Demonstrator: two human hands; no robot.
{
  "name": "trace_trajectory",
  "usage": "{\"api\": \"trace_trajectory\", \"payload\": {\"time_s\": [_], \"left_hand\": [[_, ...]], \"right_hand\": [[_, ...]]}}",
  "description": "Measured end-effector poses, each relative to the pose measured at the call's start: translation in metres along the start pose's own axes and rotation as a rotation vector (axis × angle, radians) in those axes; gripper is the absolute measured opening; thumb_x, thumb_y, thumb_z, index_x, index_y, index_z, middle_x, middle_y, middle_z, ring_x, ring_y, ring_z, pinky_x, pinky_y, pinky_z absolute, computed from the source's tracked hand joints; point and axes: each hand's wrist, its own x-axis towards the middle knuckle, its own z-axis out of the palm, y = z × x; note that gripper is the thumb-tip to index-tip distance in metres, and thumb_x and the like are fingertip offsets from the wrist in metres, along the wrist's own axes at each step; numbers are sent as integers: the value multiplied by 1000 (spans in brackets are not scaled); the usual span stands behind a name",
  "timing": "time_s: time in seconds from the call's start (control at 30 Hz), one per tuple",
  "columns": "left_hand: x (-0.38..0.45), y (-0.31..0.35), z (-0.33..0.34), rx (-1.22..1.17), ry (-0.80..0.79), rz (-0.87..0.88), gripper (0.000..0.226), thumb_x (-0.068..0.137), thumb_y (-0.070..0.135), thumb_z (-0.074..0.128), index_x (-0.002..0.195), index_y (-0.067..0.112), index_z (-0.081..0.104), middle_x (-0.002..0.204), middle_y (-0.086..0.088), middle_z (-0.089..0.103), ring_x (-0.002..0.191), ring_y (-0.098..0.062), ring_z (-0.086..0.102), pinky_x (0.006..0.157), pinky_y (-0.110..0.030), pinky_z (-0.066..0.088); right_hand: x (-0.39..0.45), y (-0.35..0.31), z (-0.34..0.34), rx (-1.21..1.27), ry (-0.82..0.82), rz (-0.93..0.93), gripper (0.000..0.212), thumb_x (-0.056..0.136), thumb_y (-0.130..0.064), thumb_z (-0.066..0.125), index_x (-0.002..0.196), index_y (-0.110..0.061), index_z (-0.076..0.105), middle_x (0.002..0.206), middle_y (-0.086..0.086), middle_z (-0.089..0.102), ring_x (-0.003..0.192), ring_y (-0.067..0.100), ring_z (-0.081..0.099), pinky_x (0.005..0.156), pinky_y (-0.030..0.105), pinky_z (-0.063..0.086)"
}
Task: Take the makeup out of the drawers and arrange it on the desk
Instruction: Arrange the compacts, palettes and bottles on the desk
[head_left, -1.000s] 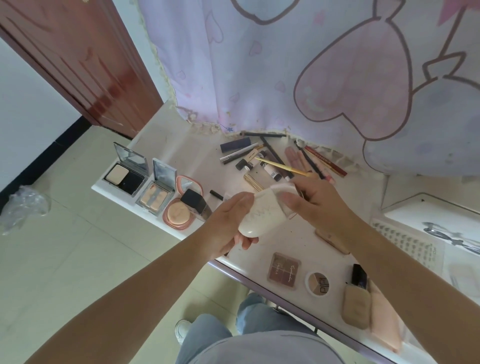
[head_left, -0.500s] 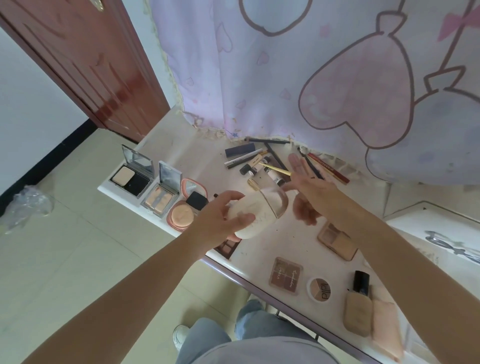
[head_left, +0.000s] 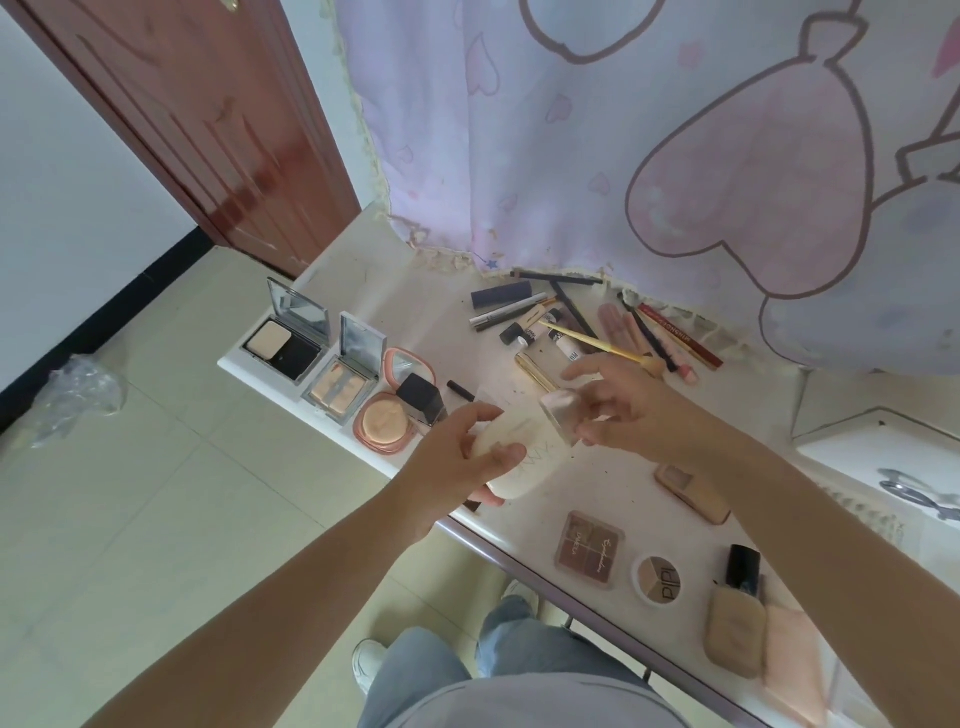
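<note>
A cream bottle is held in both hands above the near edge of a desk already spread with makeup.

The left hand (head_left: 457, 457) curls its fingers and thumb around the body of the cream bottle (head_left: 519, 452), while the right hand (head_left: 623, 410) pinches its clear cap (head_left: 561, 415), apparently to steady or turn it before it is set down. The bottle hangs just above the white desk (head_left: 363, 270), right of the open compacts (head_left: 311, 348) lined up along the left end, lids raised as if for display. Pencils and tubes (head_left: 571, 322) lie loosely fanned at the far side under the pink curtain (head_left: 623, 130). Near right, a brown palette (head_left: 589, 548), a round pot (head_left: 657, 579) and a tan bottle (head_left: 735, 629) sit in a row along the edge, suggesting sorting by kind.
</note>
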Motion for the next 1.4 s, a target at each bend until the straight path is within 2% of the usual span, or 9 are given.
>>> {"api": "trace_trajectory", "payload": {"time_s": [0.17,0.3,0.43,0.53,0.73,0.97,1.1,1.2,1.4], "left_hand": [[1,2,-3,-117,-69,-59,15,83,15,61,92,25,55,89,1,63,67,-9,69,59,-26,58],[1,1,-2,-206,-88,-83,12,84,16,59,93,24,56,91,-2,65,68,-16,70,56,-22,57],[1,2,-3,-239,-100,-97,12,84,15,58,93,23,55,90,-1,65,67,-16,70,55,-21,56],[1,1,-4,-221,-116,-106,13,84,14,57,94,22,55,91,0,64,66,-15,70,53,-20,55],[1,-1,-3,-268,-116,-148,18,81,19,58,98,20,55,95,-8,64,67,-18,70,55,-21,56],[1,-20,6,-214,-90,-234,15,86,15,57,100,18,52,109,-13,60,85,-26,67,62,-23,58],[3,-45,15,-149,-95,-339,23,88,6,54,110,10,46,119,-15,54,104,-31,59,79,-30,57],[5,-64,21,-145,-67,-430,38,87,-3,52,122,7,40,125,-19,50,109,-33,56,89,-34,49],[5,-89,26,-304,156,-515,33,86,-2,55,114,14,48,111,-18,56,76,-21,64,66,-23,57]], "right_hand": [[1,0,3,165,70,-108,61,78,21,44,83,-34,68,92,-5,62,69,3,59,57,15,49],[3,4,3,451,81,-90,64,76,26,38,54,-24,71,101,4,61,89,20,59,63,21,53],[5,10,3,427,136,-58,34,80,12,52,96,-17,60,104,2,61,87,18,62,69,23,55],[7,14,-1,384,43,28,45,78,14,53,116,-11,55,104,-3,62,90,10,63,74,19,55],[6,11,2,394,59,-52,63,78,23,46,67,-33,74,96,-4,64,87,3,64,70,16,53],[4,26,4,530,37,88,52,82,18,39,61,-14,73,93,6,63,82,12,65,65,20,56],[7,45,19,168,42,212,26,81,9,51,77,-12,65,88,7,63,81,19,60,76,31,51],[14,62,35,47,46,296,33,77,12,53,104,-7,59,97,4,60,90,17,56,68,13,49],[27,78,52,-100,89,331,36,76,9,55,111,0,60,112,14,62,105,26,57,92,34,47]]}}
